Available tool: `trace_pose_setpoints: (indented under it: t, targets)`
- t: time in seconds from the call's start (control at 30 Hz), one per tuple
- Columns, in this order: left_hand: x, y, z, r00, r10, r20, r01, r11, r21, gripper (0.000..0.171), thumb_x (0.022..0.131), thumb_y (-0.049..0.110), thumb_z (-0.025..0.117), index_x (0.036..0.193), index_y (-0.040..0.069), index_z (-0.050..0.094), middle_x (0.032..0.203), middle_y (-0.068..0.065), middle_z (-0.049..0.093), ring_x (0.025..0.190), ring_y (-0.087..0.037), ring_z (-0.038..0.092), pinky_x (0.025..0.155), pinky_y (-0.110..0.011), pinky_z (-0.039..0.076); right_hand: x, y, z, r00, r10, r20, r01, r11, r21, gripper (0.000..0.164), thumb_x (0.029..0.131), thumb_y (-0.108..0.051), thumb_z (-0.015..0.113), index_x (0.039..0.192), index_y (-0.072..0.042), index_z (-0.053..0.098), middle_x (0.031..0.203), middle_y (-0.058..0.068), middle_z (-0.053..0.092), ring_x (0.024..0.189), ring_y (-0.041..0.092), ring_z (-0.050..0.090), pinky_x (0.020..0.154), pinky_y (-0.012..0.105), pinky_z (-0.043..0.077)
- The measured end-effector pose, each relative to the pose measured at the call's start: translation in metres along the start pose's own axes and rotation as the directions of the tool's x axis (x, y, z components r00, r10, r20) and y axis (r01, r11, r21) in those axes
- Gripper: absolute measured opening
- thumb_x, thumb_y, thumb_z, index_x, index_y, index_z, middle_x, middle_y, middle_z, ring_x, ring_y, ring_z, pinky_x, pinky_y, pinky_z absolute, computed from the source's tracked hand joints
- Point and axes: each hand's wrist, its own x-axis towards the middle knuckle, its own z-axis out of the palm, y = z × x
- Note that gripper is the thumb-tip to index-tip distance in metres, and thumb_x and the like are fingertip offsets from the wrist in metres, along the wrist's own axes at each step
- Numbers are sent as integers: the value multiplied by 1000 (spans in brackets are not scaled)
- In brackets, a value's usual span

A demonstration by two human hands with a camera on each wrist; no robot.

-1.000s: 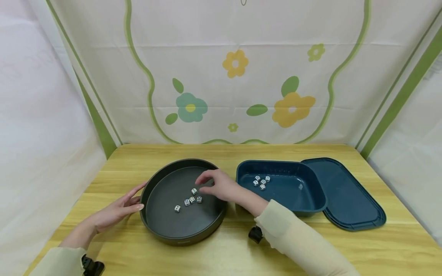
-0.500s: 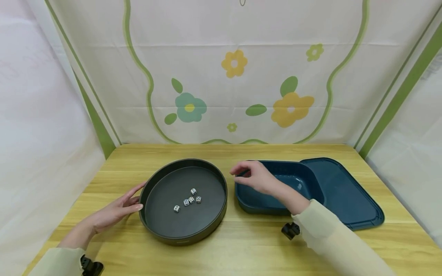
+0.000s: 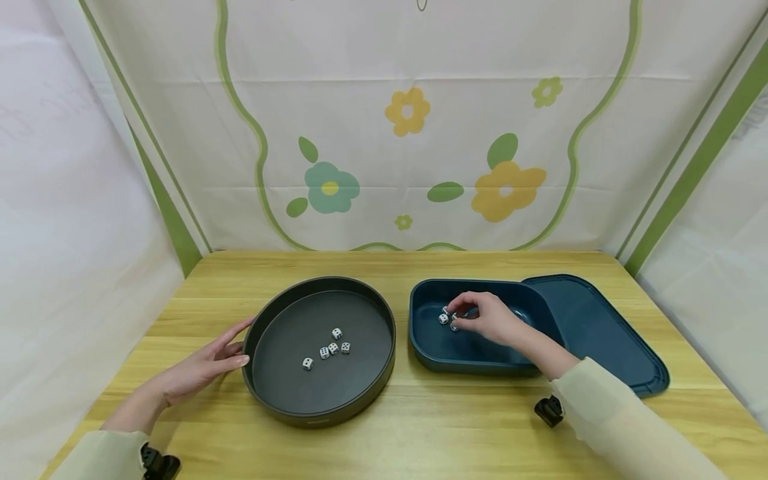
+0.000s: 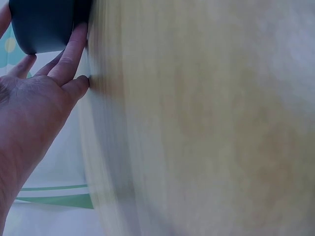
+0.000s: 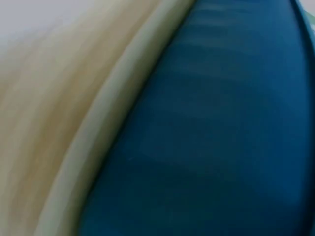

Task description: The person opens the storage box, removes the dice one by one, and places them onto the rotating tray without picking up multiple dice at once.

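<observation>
Resting against the outer left wall of a round dark grey pan (image 3: 288,393), my left hand (image 3: 207,363) has its fingers fairly straight; the left wrist view shows fingertips (image 4: 78,39) at the pan's side. Several white dice (image 3: 333,348) with dark dots lie on the pan floor. My right hand (image 3: 489,320) reaches into a dark blue rectangular container (image 3: 474,367), thumb and index finger bent and apart over a small cluster of dice (image 3: 443,319). Its fingers partly hide these dice. The right wrist view shows only the container's blue surface (image 5: 206,123) and wood.
A dark blue lid (image 3: 606,340) lies flat on the wooden table (image 3: 420,433), partly behind the container's right end. Behind the table hangs a white cloth (image 3: 360,53) printed with flowers. Black wrist cameras sit at both sleeves.
My right hand has moved right, from over the pan across the container's left rim and down to the dice inside. My left hand and the dice in the pan stay put.
</observation>
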Motion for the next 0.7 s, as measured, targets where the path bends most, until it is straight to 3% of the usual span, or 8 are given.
trace_pose_setpoints:
  t: [0.17,0.23,0.53,0.7]
  targets:
    - [-1,0,0,1000,7,11,-7,1000,-11,72,104,16,46,158,21,-3,153,-34,12,129,-6,37,101,-32,34,-3,11,4,996,-65,62,66,998,-17,22,86,-1,72,108,-1,67,104,11,64,90,25,62,74,32,52]
    - [-1,0,0,1000,5,13,-5,1000,-15,72,104,16,46,158,21,-3,153,-34,12,127,-4,38,101,-31,34,-3,14,5,993,-81,85,84,996,-26,25,86,0,72,110,-1,66,104,11,64,90,24,63,75,33,52]
    - [0,1,0,1000,2,16,-1,999,-35,73,104,16,46,158,21,-3,154,-33,11,123,4,39,96,-22,34,-1,24,6,996,-24,90,30,997,-66,21,86,0,72,107,-2,68,95,4,64,78,14,59,72,31,49]
    - [-1,2,0,1000,17,17,-17,1000,-16,72,104,15,46,158,20,-3,153,-35,12,127,-4,38,101,-34,33,0,27,8,993,-4,115,12,998,-69,17,85,2,71,102,-2,68,94,2,65,76,11,58,69,28,49]
